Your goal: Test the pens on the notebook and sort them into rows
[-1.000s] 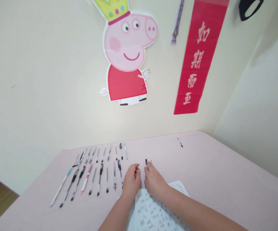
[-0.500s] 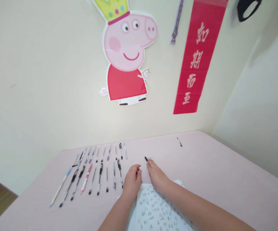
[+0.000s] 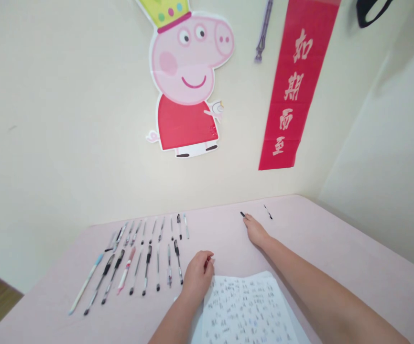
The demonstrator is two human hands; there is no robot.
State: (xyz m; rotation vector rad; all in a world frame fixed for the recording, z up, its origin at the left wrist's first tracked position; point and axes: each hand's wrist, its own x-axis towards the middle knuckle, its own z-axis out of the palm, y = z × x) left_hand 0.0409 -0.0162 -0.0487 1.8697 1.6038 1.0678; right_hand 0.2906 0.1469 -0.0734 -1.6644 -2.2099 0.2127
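My right hand reaches toward the back of the table, its fingers closed round a pen. Only the black end of the pen shows past my fingertips. To the right of it lies a thin black pen. My left hand rests with curled fingers at the upper left corner of the handwritten sheets. What its fingers hold, if anything, is hidden. Left of that hand, a pen with a black grip ends the front row.
Two rows of pens and refills lie on the pink tabletop, including a pink pen and a pale pen with a blue end. On the wall behind are a cartoon pig cutout and a red banner.
My right hand has moved away from beside my left hand, toward the back right, carrying the pen. More of the sheets shows. My left hand stays nearly in place.
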